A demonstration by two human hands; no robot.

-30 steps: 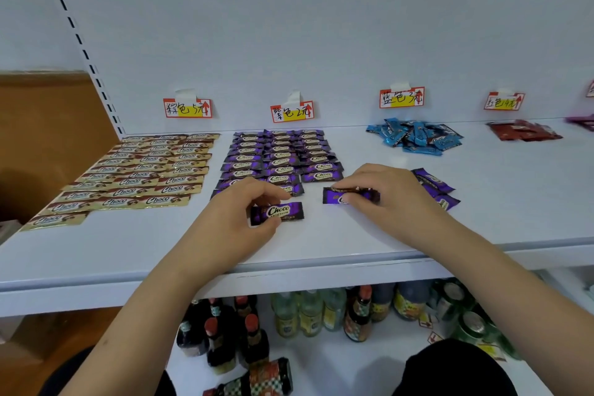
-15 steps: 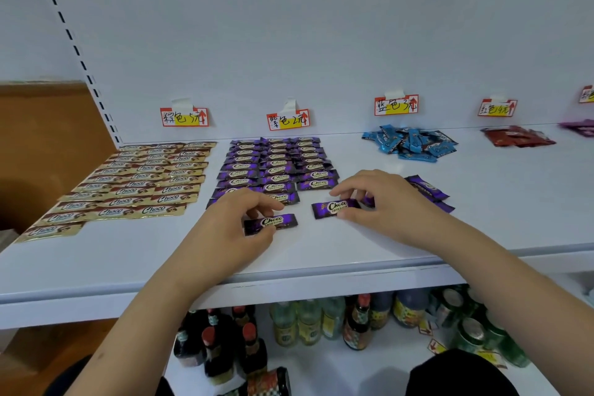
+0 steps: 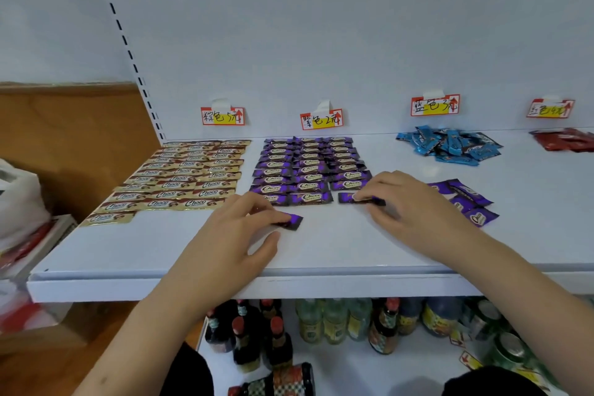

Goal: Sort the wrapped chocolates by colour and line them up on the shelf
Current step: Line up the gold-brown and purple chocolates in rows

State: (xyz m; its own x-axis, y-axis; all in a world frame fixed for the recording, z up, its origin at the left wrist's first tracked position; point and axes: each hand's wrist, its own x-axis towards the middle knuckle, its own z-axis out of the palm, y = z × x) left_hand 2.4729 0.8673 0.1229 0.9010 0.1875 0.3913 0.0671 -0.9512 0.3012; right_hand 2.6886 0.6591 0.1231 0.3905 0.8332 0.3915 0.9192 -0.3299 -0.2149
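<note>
From the head view I count three columns of purple chocolates [image 3: 308, 167] lined up on the shelf [image 3: 321, 251], three gold columns [image 3: 189, 183] to their left, and four loose purple ones [image 3: 466, 199] at right. My left hand [image 3: 231, 235] pinches one glossy purple bar [image 3: 291, 221], lying left-right. My right hand [image 3: 414, 206] pinches another purple bar [image 3: 350, 198], also crosswise, just below the third column.
</note>
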